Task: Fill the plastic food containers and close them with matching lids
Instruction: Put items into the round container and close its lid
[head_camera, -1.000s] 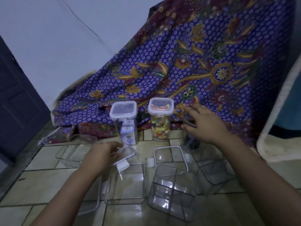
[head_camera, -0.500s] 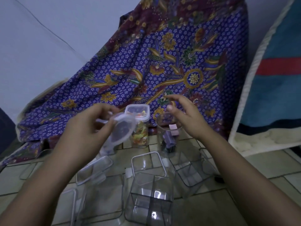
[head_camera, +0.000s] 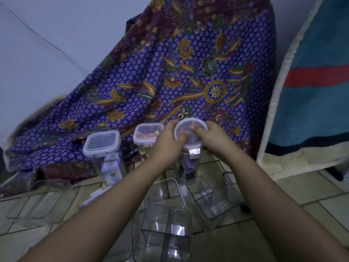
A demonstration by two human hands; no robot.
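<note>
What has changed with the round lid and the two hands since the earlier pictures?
The left hand picked the round lid up near the floor and carried it right, onto the round container. The right hand, which steadied that container, now also holds the lid. Both hands press it on. The two closed square containers and the empty ones stayed in place.

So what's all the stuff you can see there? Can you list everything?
Tall lidded containers: two, clear, filled, by the cloth.
Round container: one, clear, dark contents, under both hands.
Round lid: one, clear with white rim, on the round container.
Empty containers: several, clear, near floor.
Loose lids: a few, clear, on the tiles.
Patterned cloth: one, purple and gold, behind.
Blanket: one, teal with red stripe, right.
Left hand: on the lid.
Right hand: on the lid.
</note>
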